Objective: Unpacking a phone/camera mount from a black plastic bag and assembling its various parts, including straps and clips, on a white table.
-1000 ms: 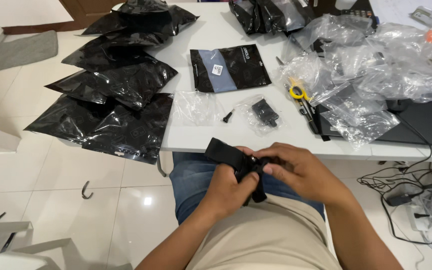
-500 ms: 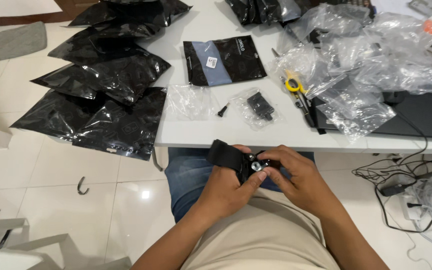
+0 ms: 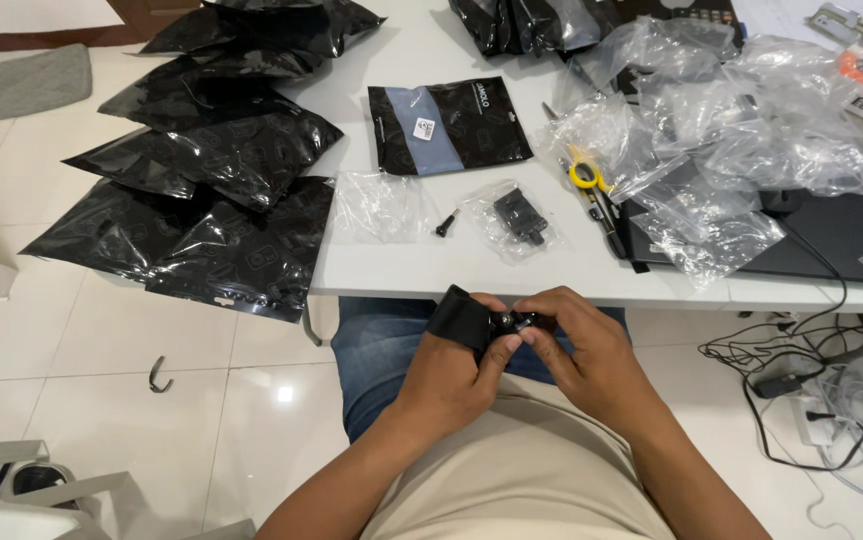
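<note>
My left hand (image 3: 448, 372) and my right hand (image 3: 581, 352) meet over my lap, just below the white table's front edge (image 3: 471, 282). Together they grip a small black strap mount (image 3: 466, 320): the left hand holds its flat black band, and the right hand's fingertips pinch the small hard part at its end. On the table just above lie a loose black screw (image 3: 445, 223), an empty clear bag (image 3: 379, 205) and a clear bag with a black part inside (image 3: 518, 217).
A black-and-grey printed pouch (image 3: 448, 125) lies mid-table. Yellow-handled scissors (image 3: 591, 185), a heap of clear bags (image 3: 711, 130) and a black laptop (image 3: 831, 235) fill the right side. Several glossy black bags (image 3: 211, 170) spread over the left edge. Cables (image 3: 801, 390) trail on the floor.
The view has shifted slightly. Both hands stay closed on the black strap mount over my lap, with the fingers working at its hard end.
</note>
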